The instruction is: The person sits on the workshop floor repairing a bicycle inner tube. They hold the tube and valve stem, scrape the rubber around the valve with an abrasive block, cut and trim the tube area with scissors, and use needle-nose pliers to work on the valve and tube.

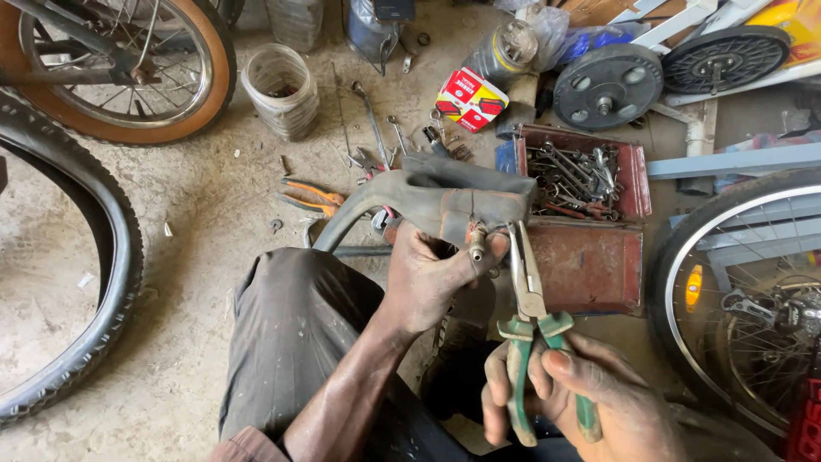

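The inner tube [445, 201] sits at the centre of the frame, dull grey rubber, limp and folded over, with a short metal valve [477, 248] poking down from the fold. My left hand [428, 278] is closed around the fold, thumb pressed just beside the valve, wrist bent upward from my knee. My right hand [569, 393], low at the lower right, is wrapped round the green handles of the pliers [530, 316]; their slim steel nose points up and lies just beside the valve, whether touching it I cannot tell. Behind the tube stands a rusty red toolbox [590, 257], its tray full of spanners. Orange-handled pliers [310, 197] lie on the dusty concrete floor [197, 231] left of centre. A knobbly black tyre [111, 257] curves down the left edge, and a spoked wheel [735, 291] crowds the right edge, close to my right hand.
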